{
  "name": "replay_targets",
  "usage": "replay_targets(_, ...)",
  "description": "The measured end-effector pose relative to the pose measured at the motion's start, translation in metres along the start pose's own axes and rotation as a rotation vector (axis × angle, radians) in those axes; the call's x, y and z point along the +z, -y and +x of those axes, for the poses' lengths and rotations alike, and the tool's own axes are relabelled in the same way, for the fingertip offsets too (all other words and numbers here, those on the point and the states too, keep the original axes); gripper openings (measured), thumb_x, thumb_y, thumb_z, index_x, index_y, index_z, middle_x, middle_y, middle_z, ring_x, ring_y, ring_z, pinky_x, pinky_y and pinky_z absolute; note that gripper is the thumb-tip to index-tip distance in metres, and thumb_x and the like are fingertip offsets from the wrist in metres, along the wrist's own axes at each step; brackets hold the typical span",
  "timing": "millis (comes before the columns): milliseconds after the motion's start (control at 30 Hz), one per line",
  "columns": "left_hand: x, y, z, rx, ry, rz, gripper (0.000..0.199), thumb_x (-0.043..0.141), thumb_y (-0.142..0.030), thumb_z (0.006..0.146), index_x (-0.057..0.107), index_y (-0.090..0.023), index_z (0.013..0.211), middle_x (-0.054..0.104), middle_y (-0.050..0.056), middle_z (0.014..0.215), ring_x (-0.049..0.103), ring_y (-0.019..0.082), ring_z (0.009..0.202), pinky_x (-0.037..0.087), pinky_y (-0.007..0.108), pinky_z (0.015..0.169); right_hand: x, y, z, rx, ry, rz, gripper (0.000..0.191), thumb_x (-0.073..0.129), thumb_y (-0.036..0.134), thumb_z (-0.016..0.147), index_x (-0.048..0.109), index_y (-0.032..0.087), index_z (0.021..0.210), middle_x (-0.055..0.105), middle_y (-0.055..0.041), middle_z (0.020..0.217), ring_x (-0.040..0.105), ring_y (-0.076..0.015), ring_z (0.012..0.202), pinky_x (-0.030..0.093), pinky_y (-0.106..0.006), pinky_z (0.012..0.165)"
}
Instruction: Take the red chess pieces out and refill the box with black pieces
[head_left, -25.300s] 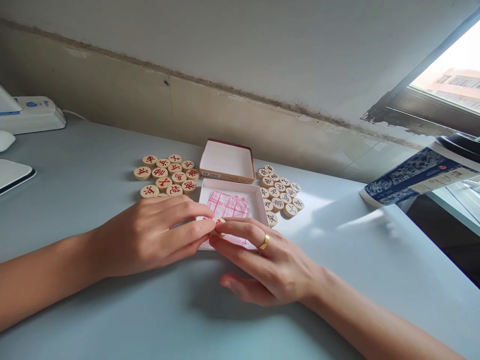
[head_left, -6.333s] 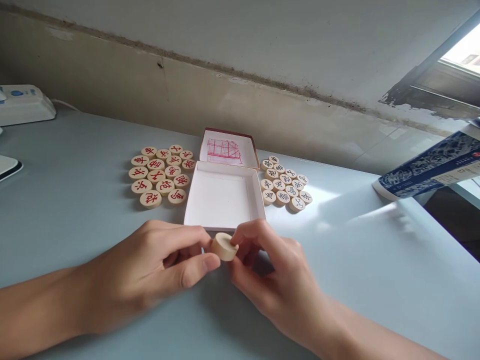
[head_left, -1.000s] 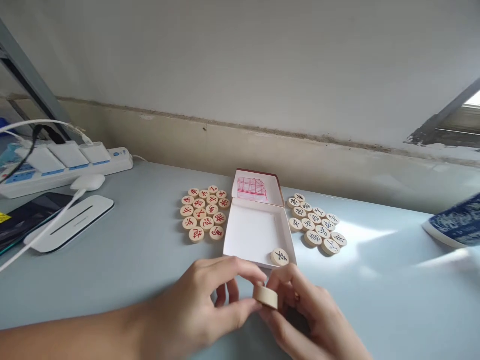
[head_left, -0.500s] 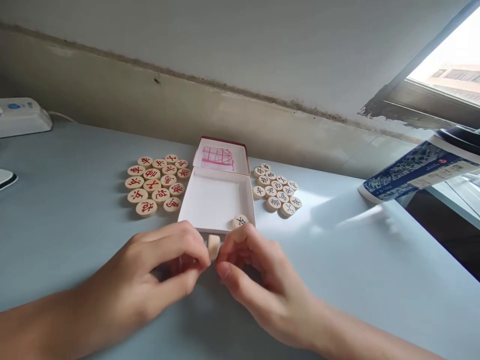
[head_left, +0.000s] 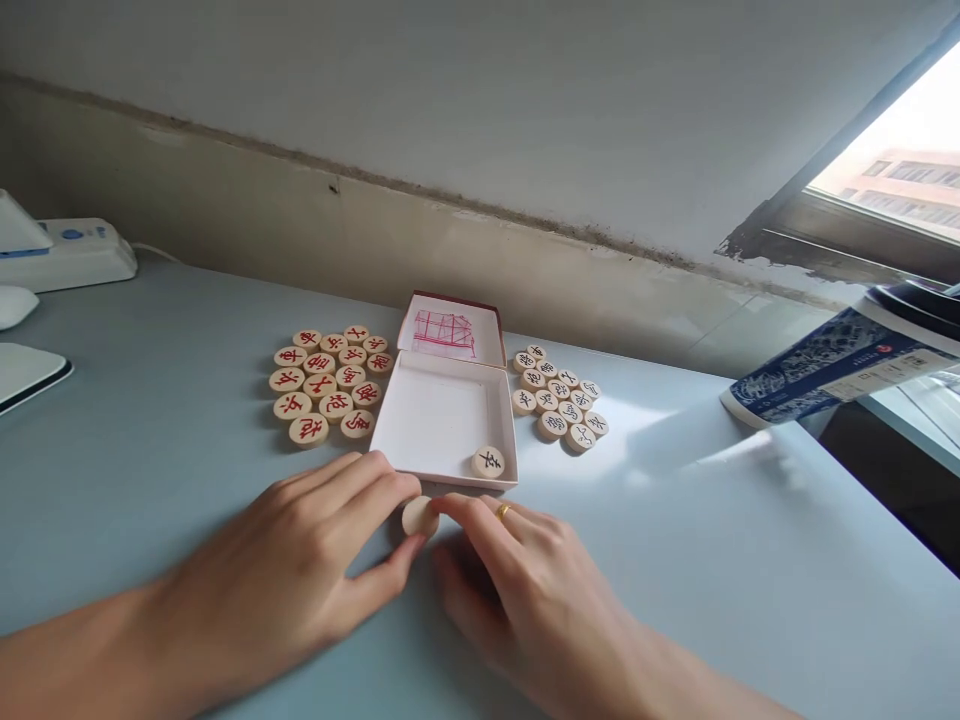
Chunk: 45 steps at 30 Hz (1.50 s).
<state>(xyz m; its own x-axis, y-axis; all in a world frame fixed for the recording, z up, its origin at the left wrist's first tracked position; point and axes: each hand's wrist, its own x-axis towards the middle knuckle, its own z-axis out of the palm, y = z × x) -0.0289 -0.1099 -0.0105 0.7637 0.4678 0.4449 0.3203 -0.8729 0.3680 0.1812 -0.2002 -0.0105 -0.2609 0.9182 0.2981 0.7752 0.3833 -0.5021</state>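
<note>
My left hand [head_left: 322,560] pinches a round wooden piece [head_left: 420,516] between fingers and thumb, just in front of the open white box [head_left: 435,410]. The index fingertip of my right hand [head_left: 525,580] touches the piece's right edge; its thumb is apart, below. No marking shows on this piece's near face. One piece with a black character [head_left: 488,462] lies in the box's front right corner. Several red-marked pieces [head_left: 320,386] are grouped left of the box, and several black-marked pieces [head_left: 558,389] are grouped to its right.
The box lid [head_left: 450,328], with pink lines drawn inside, lies folded back toward the wall. A blue and white cup [head_left: 817,360] stands at the table's right edge. White devices [head_left: 75,255] are at the far left. A window [head_left: 900,160] is at upper right.
The held piece has turned from edge-on to showing a flat round face. My right hand has turned palm down and moved lower, uncovering the piece in the box. The view has shifted slightly.
</note>
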Motion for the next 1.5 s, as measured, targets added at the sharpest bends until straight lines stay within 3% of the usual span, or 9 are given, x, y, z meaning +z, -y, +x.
replay_targets(200, -0.002, 0.005, -0.001, 0.029, 0.108, -0.031, 0.012, 0.052, -0.028, 0.108, 0.062, -0.023, 0.106, 0.069, -0.001, 0.096, 0.069, 0.018, 0.086, 0.051, 0.029, 0.077, -0.002, 0.001, 0.002, 0.017, -0.018, 0.038, 0.014, 0.058, 0.013, 0.095, 0.059, 0.022, 0.106, 0.077, -0.0012, 0.093, 0.074, -0.0168, 0.076, 0.051, -0.026, 0.063)
replay_targets(433, -0.005, 0.004, 0.002, 0.172, 0.072, -0.082, 0.017, 0.042, -0.012, 0.109, 0.056, -0.023, 0.108, 0.067, -0.003, 0.093, 0.068, 0.013, 0.081, 0.049, 0.025, 0.077, -0.004, -0.001, 0.004, -0.027, -0.007, 0.105, 0.015, 0.05, 0.013, 0.1, 0.064, 0.019, 0.102, 0.071, -0.0006, 0.08, 0.066, -0.0138, 0.067, 0.048, -0.025, 0.061)
replay_targets(667, -0.01, 0.002, 0.0, 0.235, -0.11, 0.076, 0.031, 0.051, -0.006, 0.101, 0.06, -0.019, 0.128, 0.061, 0.008, 0.136, 0.062, 0.02, 0.125, 0.046, 0.03, 0.109, -0.008, 0.001, 0.006, 0.025, -0.049, 0.121, 0.014, 0.052, 0.017, 0.098, 0.065, 0.018, 0.094, 0.064, -0.0045, 0.092, 0.06, -0.0148, 0.076, 0.05, -0.026, 0.066)
replay_targets(833, -0.005, 0.006, 0.004, 0.24, -0.048, 0.092, 0.019, 0.049, -0.007, 0.105, 0.064, -0.015, 0.114, 0.069, 0.007, 0.116, 0.064, 0.021, 0.117, 0.046, 0.035, 0.106, -0.009, 0.001, 0.004, 0.031, -0.044, 0.117, 0.019, 0.049, 0.02, 0.102, 0.058, 0.019, 0.085, 0.062, -0.0019, 0.083, 0.054, -0.0128, 0.067, 0.045, -0.025, 0.059)
replay_targets(933, -0.005, 0.005, 0.007, 0.24, -0.077, 0.098, 0.019, 0.051, -0.006, 0.103, 0.065, -0.014, 0.114, 0.068, 0.008, 0.116, 0.063, 0.022, 0.117, 0.047, 0.035, 0.106, -0.009, 0.0, 0.003, 0.003, -0.052, 0.117, 0.016, 0.049, 0.015, 0.101, 0.065, 0.017, 0.1, 0.066, -0.0021, 0.085, 0.056, -0.0125, 0.066, 0.047, -0.025, 0.058)
replay_targets(1133, -0.009, -0.003, 0.002, 0.134, -0.049, -0.132, 0.023, 0.049, -0.013, 0.104, 0.056, -0.022, 0.123, 0.071, -0.002, 0.094, 0.07, 0.012, 0.08, 0.054, 0.02, 0.076, -0.006, -0.003, 0.004, -0.065, -0.11, 0.161, 0.031, 0.052, 0.008, 0.102, 0.067, 0.016, 0.128, 0.074, -0.0038, 0.094, 0.068, -0.0129, 0.075, 0.055, -0.023, 0.069)
replay_targets(1233, -0.008, -0.003, 0.0, -0.009, 0.015, -0.213, 0.009, 0.052, -0.022, 0.104, 0.055, -0.025, 0.112, 0.062, -0.01, 0.072, 0.057, 0.006, 0.05, 0.046, 0.016, 0.051, -0.007, -0.002, 0.004, -0.125, -0.135, 0.213, 0.036, 0.052, 0.007, 0.103, 0.066, 0.016, 0.135, 0.072, -0.0036, 0.091, 0.067, -0.0126, 0.076, 0.056, -0.022, 0.073)
replay_targets(1367, -0.007, -0.003, 0.003, -0.057, 0.081, -0.224, 0.019, 0.053, -0.029, 0.106, 0.057, -0.023, 0.088, 0.058, -0.011, 0.062, 0.058, 0.005, 0.048, 0.042, 0.017, 0.048, -0.008, -0.001, 0.004, -0.172, -0.097, 0.261, 0.033, 0.052, 0.006, 0.101, 0.067, 0.015, 0.129, 0.069, -0.0036, 0.087, 0.064, -0.0131, 0.076, 0.055, -0.023, 0.071)
replay_targets(1500, -0.007, -0.002, 0.003, -0.111, 0.073, -0.257, 0.01, 0.063, -0.031, 0.101, 0.064, -0.024, 0.094, 0.056, -0.011, 0.06, 0.052, 0.006, 0.044, 0.04, 0.016, 0.045, -0.011, 0.0, 0.005, -0.125, -0.066, 0.311, 0.032, 0.054, 0.004, 0.093, 0.065, 0.019, 0.119, 0.067, 0.0001, 0.083, 0.057, -0.0111, 0.067, 0.05, -0.022, 0.063)
